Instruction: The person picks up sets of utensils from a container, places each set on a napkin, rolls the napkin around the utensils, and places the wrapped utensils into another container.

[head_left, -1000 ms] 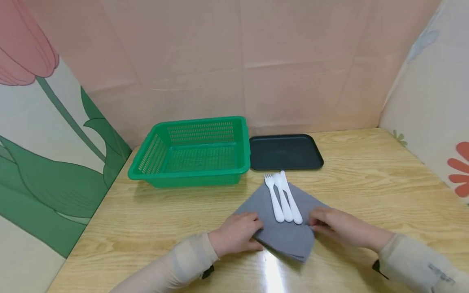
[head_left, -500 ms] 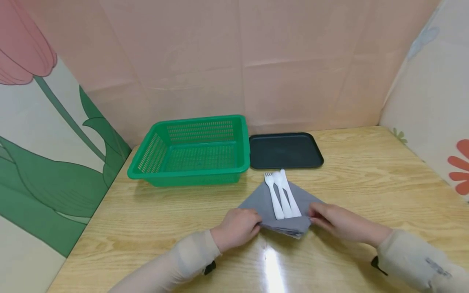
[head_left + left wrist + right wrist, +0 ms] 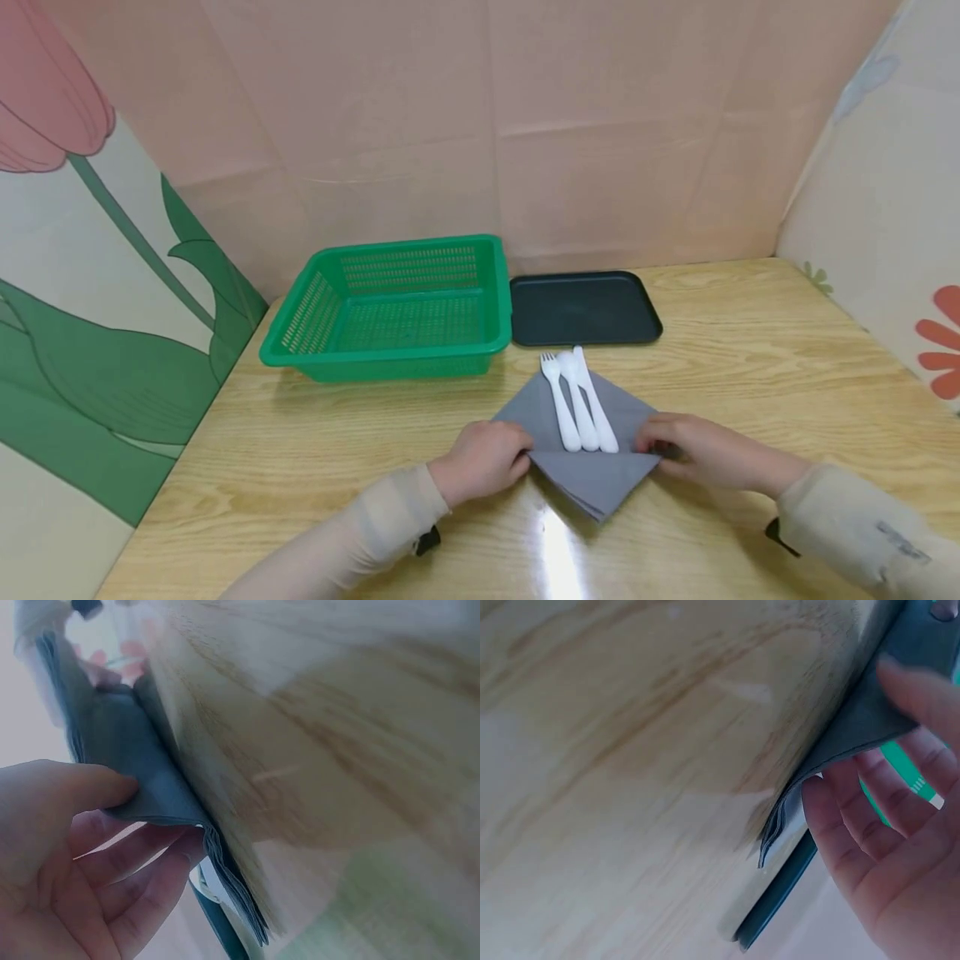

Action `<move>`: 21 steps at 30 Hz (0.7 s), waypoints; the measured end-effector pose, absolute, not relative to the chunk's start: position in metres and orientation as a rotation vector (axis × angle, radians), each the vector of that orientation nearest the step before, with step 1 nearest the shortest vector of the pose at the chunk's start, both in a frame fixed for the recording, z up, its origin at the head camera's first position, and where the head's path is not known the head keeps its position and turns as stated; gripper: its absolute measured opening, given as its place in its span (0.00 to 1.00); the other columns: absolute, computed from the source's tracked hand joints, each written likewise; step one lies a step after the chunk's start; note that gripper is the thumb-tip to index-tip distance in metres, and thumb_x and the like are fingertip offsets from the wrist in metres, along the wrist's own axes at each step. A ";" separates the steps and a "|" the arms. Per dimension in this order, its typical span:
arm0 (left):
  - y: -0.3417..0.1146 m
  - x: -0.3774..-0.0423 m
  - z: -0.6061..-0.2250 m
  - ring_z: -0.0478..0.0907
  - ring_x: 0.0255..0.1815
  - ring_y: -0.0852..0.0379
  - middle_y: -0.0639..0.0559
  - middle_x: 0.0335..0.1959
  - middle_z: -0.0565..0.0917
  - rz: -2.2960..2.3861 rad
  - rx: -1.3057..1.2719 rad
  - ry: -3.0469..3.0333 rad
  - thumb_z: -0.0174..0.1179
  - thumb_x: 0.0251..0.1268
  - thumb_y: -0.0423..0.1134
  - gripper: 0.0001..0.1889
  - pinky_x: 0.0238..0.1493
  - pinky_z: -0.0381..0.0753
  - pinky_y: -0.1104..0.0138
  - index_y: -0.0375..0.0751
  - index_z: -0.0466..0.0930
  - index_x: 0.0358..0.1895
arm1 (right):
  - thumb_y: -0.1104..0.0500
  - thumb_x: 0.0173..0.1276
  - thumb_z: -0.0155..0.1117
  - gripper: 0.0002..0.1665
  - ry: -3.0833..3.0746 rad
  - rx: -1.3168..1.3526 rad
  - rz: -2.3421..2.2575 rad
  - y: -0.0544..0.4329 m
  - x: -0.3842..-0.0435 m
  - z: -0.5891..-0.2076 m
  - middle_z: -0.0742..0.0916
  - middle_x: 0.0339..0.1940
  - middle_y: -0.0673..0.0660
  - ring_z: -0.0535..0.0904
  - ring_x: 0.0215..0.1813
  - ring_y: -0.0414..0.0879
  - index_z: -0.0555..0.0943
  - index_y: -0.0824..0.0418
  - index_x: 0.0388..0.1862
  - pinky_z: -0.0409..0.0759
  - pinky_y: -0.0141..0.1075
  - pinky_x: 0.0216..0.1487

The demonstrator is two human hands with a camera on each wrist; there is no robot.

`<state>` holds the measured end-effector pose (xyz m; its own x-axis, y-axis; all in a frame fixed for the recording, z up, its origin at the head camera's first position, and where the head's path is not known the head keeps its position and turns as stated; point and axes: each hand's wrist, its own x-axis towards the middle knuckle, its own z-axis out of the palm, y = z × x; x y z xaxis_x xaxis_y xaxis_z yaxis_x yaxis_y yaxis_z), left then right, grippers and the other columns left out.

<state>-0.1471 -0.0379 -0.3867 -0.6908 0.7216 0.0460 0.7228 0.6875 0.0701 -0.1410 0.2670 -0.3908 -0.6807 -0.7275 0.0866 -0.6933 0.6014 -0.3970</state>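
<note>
A grey cloth napkin lies cornerwise on the table, a straight crease running across it between the hands. On its far half rest a white fork, a white spoon and a white knife, side by side, handle ends at the crease. My left hand pinches the crease's left end; in the left wrist view the thumb presses the layered cloth against the fingers. At the right end my right hand pinches the napkin, thumb on one face, fingers behind. The near corner points toward me.
A green slotted basket stands at the back left of the wooden table. Right beside it lies a black tray, just beyond the cutlery tips. Patterned walls border the table's sides and back.
The napkin's near flap rose over the handle ends half a second ago; now it slopes back down, a straight crease formed and the handles showing. Both hands stay at the sides.
</note>
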 end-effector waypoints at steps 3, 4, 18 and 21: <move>-0.039 -0.148 -0.384 0.72 0.22 0.66 0.60 0.20 0.78 -0.158 -1.238 -2.901 0.56 0.59 0.39 0.08 0.21 0.67 0.74 0.49 0.78 0.22 | 0.69 0.53 0.66 0.14 2.784 -1.305 -0.632 0.266 -0.143 -0.393 0.81 0.32 0.42 0.73 0.35 0.28 0.79 0.52 0.34 0.76 0.29 0.31; -0.040 -0.148 -0.384 0.71 0.21 0.66 0.59 0.20 0.78 -0.174 -1.236 -2.914 0.56 0.59 0.38 0.09 0.21 0.66 0.74 0.49 0.77 0.22 | 0.70 0.53 0.65 0.13 2.797 -1.319 -0.632 0.266 -0.143 -0.394 0.81 0.31 0.42 0.72 0.34 0.28 0.79 0.53 0.33 0.75 0.29 0.30; -0.041 -0.159 -0.386 0.70 0.21 0.67 0.58 0.19 0.78 -0.471 -1.157 -3.035 0.55 0.63 0.39 0.09 0.24 0.69 0.75 0.46 0.79 0.25 | 0.66 0.62 0.60 0.05 2.806 -1.035 -0.678 0.260 -0.146 -0.390 0.81 0.25 0.42 0.69 0.28 0.26 0.79 0.56 0.32 0.71 0.27 0.26; -0.041 -0.161 -0.385 0.68 0.21 0.67 0.59 0.19 0.76 -0.547 -1.123 -3.079 0.55 0.65 0.41 0.10 0.24 0.68 0.75 0.46 0.79 0.26 | 0.62 0.65 0.59 0.05 2.792 -0.996 -0.721 0.259 -0.149 -0.390 0.77 0.21 0.40 0.64 0.24 0.26 0.77 0.54 0.30 0.67 0.25 0.23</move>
<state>-0.1614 -0.0413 -0.3852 -0.7569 0.6510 -0.0565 0.5918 0.7195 0.3634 -0.1485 0.2587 -0.3901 -0.7834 -0.6175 0.0710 -0.5747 0.6760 -0.4612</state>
